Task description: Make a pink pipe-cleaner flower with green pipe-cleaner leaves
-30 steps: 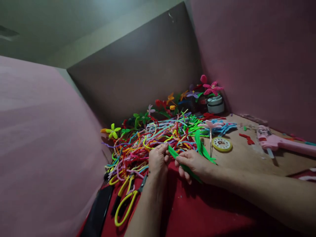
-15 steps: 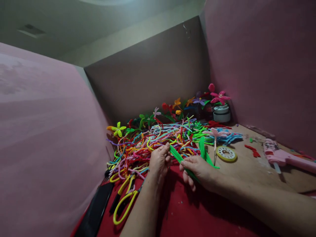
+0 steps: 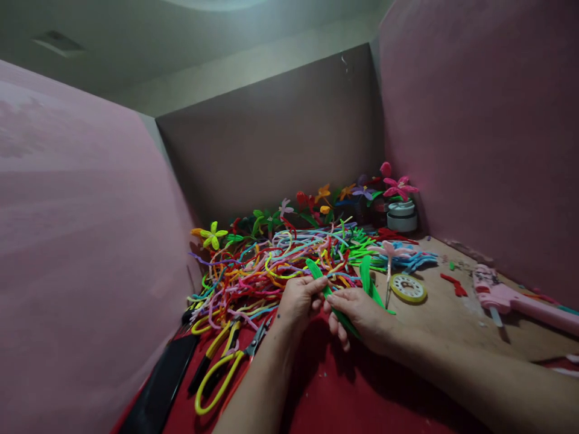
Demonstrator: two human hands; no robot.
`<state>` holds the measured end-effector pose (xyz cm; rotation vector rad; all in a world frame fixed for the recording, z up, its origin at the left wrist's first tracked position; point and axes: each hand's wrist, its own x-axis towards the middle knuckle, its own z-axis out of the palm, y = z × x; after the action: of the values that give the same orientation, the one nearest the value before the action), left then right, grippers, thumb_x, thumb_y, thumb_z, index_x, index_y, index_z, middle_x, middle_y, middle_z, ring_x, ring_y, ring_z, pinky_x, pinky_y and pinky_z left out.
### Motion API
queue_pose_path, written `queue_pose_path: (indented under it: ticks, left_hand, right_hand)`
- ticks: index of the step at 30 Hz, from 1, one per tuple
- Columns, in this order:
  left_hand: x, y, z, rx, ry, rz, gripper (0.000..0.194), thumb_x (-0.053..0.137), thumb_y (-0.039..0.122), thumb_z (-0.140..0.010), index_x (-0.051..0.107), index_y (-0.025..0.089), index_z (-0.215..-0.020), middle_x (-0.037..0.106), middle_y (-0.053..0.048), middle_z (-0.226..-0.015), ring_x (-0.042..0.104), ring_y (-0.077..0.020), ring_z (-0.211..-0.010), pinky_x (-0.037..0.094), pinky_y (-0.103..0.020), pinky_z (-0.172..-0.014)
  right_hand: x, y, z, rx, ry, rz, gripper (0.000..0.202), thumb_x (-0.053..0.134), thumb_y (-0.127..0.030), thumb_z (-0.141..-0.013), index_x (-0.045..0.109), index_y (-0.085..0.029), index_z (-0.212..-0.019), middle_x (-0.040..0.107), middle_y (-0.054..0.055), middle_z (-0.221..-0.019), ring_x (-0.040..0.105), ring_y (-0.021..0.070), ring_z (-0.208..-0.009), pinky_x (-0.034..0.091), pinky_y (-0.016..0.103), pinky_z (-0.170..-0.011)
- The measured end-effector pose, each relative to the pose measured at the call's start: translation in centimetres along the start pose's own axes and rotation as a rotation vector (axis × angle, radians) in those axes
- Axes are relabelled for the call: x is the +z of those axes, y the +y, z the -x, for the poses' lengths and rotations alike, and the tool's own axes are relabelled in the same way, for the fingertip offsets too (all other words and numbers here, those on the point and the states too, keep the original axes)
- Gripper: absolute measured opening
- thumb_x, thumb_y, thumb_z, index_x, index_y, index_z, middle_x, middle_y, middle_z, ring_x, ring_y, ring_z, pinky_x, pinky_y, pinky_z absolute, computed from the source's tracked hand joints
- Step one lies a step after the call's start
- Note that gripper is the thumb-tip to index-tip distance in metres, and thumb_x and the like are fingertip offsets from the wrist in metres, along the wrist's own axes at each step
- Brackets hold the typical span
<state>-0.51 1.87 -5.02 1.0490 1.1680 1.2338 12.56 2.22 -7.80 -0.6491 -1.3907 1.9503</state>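
Note:
Between both hands is a green pipe-cleaner leaf [image 3: 317,274], slanting from upper left to lower right. My left hand [image 3: 302,299] pinches it below its upper tip. Close beside, my right hand [image 3: 355,310] grips its lower part, and the fingers hide some of it. Another green pipe-cleaner leaf [image 3: 367,277] rises just behind my right hand. Beyond the hands spreads a tangled heap of coloured pipe cleaners [image 3: 257,274]. Yellow-handled scissors [image 3: 221,377] lie left of my left forearm, partly covered by it.
Yellow-handled pliers [image 3: 215,355] and a black flat object [image 3: 158,386] lie at left. On the board at right are a yellow tape roll [image 3: 408,289], red pieces [image 3: 453,284] and a pink glue gun [image 3: 511,298]. Pipe-cleaner flowers [image 3: 323,193] line the back, near pink side walls [image 3: 479,132].
My left hand has slid down the green leaf toward my right hand, so the upper tip now sticks out past its fingers. The view has shifted slightly.

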Motion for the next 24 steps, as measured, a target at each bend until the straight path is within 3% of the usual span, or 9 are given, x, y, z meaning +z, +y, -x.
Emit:
queue_pose_path:
  ticks: [6,11,14,19,24]
  left_hand:
    - [-0.4,-0.2,-0.6,0.074,0.177,0.052,0.027,0.071,0.033,-0.058,0.058,0.009,-0.059,0.044,0.004,-0.037,0.029,-0.0024,-0.027,0.014,-0.017,-0.031]
    - [-0.7,-0.2,-0.9,0.093,0.193,0.121,0.03,0.072,0.033,-0.057,0.051,0.012,-0.056,0.041,0.006,-0.039,0.027,-0.0007,-0.029,0.014,-0.017,-0.033]
    - [-0.5,-0.2,-0.7,0.071,0.127,0.149,0.029,0.071,0.034,-0.058,0.052,0.012,-0.061,0.038,0.008,-0.04,0.025,-0.0004,-0.03,0.014,-0.017,-0.034]
    - [-0.1,-0.2,-0.1,-0.096,-0.082,0.073,0.028,0.069,0.035,-0.061,0.059,0.01,-0.069,0.034,0.008,-0.034,0.026,-0.0023,-0.029,0.015,-0.017,-0.034]
    - [-0.3,-0.3,-0.2,-0.14,-0.155,0.081,0.028,0.069,0.032,-0.062,0.062,0.008,-0.074,0.041,0.006,-0.037,0.028,-0.0019,-0.031,0.016,-0.016,-0.034]
  right_hand:
    - [0.6,0.2,0.2,0.055,-0.047,-0.059,0.031,0.052,-0.044,-0.071,0.05,-0.013,-0.073,0.058,0.002,-0.047,0.048,0.0101,-0.031,0.04,0.021,-0.03]
    - [0.6,0.0,0.0,0.108,-0.042,-0.091,0.022,0.045,-0.033,-0.077,0.049,-0.012,-0.073,0.058,0.003,-0.046,0.049,0.0107,-0.031,0.041,0.021,-0.03]
    - [0.2,0.2,-0.1,0.105,-0.036,-0.116,0.02,0.042,-0.03,-0.08,0.049,-0.012,-0.074,0.059,0.004,-0.047,0.05,0.0116,-0.032,0.042,0.022,-0.03]
    - [-0.2,0.3,-0.1,0.051,-0.032,-0.12,0.02,0.044,-0.029,-0.079,0.05,-0.012,-0.072,0.058,0.004,-0.046,0.049,0.0114,-0.031,0.043,0.023,-0.031]
    - [-0.3,0.1,-0.1,0.033,-0.014,-0.128,0.021,0.046,-0.032,-0.078,0.05,-0.012,-0.072,0.058,0.003,-0.046,0.049,0.0112,-0.031,0.042,0.023,-0.03]
